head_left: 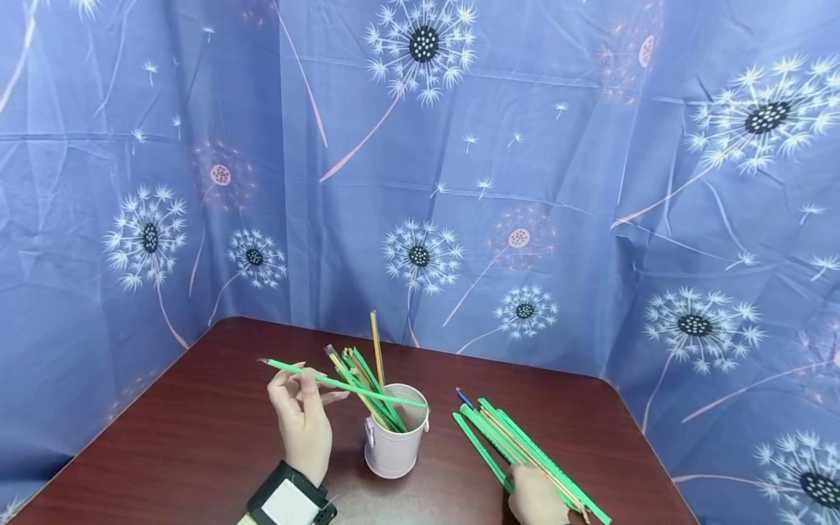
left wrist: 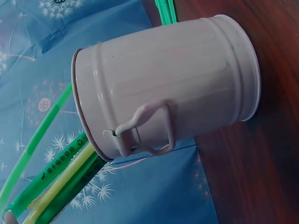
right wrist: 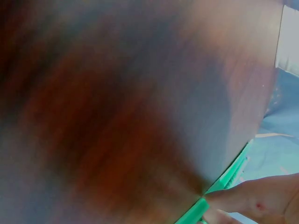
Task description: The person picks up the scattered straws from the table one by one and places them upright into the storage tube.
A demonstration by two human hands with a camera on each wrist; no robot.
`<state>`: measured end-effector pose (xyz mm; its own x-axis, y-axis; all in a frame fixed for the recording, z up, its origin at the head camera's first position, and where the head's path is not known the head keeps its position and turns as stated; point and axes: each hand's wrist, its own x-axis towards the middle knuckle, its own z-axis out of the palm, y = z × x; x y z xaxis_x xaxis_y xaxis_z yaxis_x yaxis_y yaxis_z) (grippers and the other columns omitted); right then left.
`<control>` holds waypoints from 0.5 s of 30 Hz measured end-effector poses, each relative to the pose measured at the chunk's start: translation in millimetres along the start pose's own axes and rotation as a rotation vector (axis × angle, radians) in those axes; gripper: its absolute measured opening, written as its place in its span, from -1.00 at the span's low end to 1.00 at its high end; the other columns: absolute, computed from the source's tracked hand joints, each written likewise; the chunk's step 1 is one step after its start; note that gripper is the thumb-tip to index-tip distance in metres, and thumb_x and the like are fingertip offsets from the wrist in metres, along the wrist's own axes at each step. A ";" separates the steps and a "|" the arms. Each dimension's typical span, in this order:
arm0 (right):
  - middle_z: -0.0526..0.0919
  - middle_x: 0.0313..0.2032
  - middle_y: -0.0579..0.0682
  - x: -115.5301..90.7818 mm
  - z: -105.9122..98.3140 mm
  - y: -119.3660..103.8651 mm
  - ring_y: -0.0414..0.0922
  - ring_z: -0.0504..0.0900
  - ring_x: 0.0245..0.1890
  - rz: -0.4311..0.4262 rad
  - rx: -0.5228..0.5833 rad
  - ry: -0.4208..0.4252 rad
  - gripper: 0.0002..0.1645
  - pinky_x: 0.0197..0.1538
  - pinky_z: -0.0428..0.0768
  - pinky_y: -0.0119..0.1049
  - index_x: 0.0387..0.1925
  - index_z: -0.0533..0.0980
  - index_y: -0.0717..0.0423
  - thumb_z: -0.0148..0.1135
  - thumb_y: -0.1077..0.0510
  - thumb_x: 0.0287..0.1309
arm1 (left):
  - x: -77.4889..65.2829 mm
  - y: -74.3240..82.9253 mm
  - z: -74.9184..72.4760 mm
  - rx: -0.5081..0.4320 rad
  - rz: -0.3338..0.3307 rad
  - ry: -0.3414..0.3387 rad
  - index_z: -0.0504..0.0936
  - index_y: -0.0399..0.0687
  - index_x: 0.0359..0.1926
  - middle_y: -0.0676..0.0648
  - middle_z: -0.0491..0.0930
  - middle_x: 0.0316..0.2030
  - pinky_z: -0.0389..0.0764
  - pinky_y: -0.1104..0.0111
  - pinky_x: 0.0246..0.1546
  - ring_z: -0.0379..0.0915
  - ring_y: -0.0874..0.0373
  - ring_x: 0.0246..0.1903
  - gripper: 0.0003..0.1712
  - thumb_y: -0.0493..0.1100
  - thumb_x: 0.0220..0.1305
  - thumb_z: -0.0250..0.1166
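Note:
My left hand [head_left: 305, 419] pinches a long green pencil [head_left: 380, 396] between thumb and fingers. It slants across the mouth of the pale metal bucket [head_left: 391, 453], its dark-tipped end up at the left. Several green and yellow pencils [head_left: 357, 375] lean out of the bucket's left side; they also show at the lower left of the left wrist view, beyond the bucket's handle [left wrist: 156, 121]. To the right, my right hand [head_left: 537, 496] is down at a pile of pencils [head_left: 502, 432]. In the right wrist view its thumb [right wrist: 252, 196] and a finger pinch a green pencil [right wrist: 194, 212].
The pile lies on the dark red-brown table [head_left: 216, 423], right of the bucket, with a blue-ended pencil [head_left: 464, 398] at its far end. A blue curtain [head_left: 367, 240] with dandelion prints hangs behind and along both sides of the table.

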<state>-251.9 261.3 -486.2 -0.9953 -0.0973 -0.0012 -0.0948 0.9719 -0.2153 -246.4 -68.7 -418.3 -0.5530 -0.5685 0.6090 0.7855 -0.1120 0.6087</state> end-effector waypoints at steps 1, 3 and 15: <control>0.67 -0.37 0.06 -0.4 0.6 -4.3 0.06 0.67 -0.28 0.033 -0.010 -0.009 -0.69 -0.22 0.70 -0.04 -0.29 0.64 0.15 0.30 0.45 -0.16 | -0.5 -0.2 -0.6 0.002 0.003 -0.001 0.05 -0.54 0.09 0.04 0.46 -0.25 0.74 0.45 -0.43 0.58 0.29 -0.38 -0.69 -0.31 0.56 -0.15; 0.67 -0.35 0.08 -0.5 0.6 -11.1 0.09 0.67 -0.25 0.080 -0.027 -0.030 -0.68 -0.18 0.70 0.01 -0.27 0.63 0.16 0.29 0.47 -0.15 | -1.0 -0.3 -1.9 -0.001 0.009 -0.003 0.03 -0.55 0.09 0.04 0.46 -0.25 0.74 0.47 -0.42 0.58 0.29 -0.37 -0.68 -0.31 0.56 -0.16; 0.68 -0.36 0.10 -0.3 -1.5 -14.9 0.10 0.68 -0.26 0.109 -0.028 -0.034 -0.71 -0.17 0.70 0.04 -0.30 0.62 0.19 0.27 0.47 -0.15 | 0.6 -3.5 -5.6 -0.005 0.033 0.021 0.16 -0.40 0.09 0.01 0.44 -0.22 0.73 0.49 -0.43 0.57 0.29 -0.37 -0.77 -0.31 0.55 -0.13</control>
<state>-250.2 247.2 -481.5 -0.9984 0.0023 -0.0564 0.0127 0.9828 -0.1843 -247.9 -73.2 -422.9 -0.5206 -0.5894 0.6177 0.8046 -0.0965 0.5859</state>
